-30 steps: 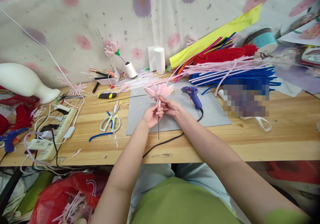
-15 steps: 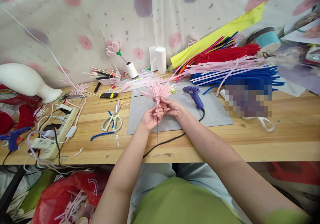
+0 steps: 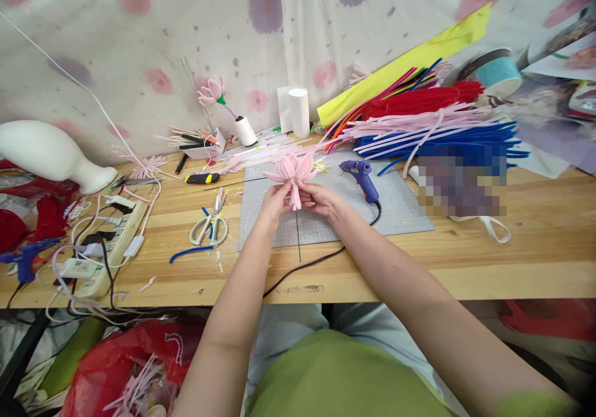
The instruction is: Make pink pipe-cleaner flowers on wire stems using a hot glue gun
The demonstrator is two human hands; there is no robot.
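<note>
A pink pipe-cleaner flower (image 3: 294,170) stands upright between my hands, above the grey cutting mat (image 3: 400,218). From its base a thin dark wire stem (image 3: 298,237) points down toward me. My left hand (image 3: 275,205) pinches the flower's base from the left, just under the petals. On the other side my right hand (image 3: 319,200) grips the same base, fingers curled below it. A small yellow fringed piece (image 3: 322,166) lies on the mat behind the flower. To the right rests a blue glue gun (image 3: 362,180) with its black cord running under my right forearm.
Scissors (image 3: 209,224) and a blue pipe cleaner (image 3: 190,254) lie left of the mat, near a yellow-black cutter (image 3: 202,178). Pipe-cleaner bundles (image 3: 433,138) fill the back right. A power strip (image 3: 112,249) with tangled cords and a second glue gun (image 3: 27,260) are far left.
My left hand has shifted up from the lower stem to the flower's base, uncovering the pink ends below the petals. The flower now faces slightly more upright.
</note>
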